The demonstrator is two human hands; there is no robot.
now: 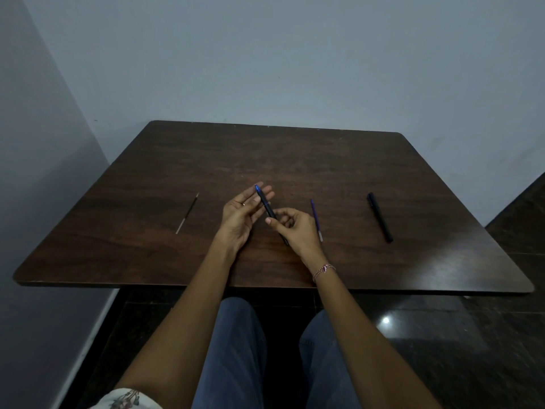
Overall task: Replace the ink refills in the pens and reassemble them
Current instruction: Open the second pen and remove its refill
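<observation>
The fingers [283, 216] of the right hand [295, 228] are curled, and with the thumb they pinch the black pen [267, 206] at about the middle of its barrel. The pen slants away and to the left. Its blue tip pokes out past the left hand [239, 214], and its rear end shows below the right hand, close to the table [324, 160]. The left hand lies palm up with its fingers straight and loosely spread. It grips nothing, and the front part of the pen rests across the fingertips. There is a ring [243, 203] on one left finger and a thin bracelet [324, 269] around the right wrist.

Just right of the right hand, a blue refill [316, 219] lies flat on the table. Farther right, well apart from it, a second black pen [379, 217] also lies there. Left of the hands and apart from them is a dark refill [187, 214] with a pale lower end.

The table is dark brown wood grain with rounded corners, and its far edge stands against a plain pale grey-blue wall [295, 54]. A second wall meets that one on the left. Below the near edge are knees in blue jeans [233, 349] and a dark, glossy floor [442, 335] with a bright glint of light.
</observation>
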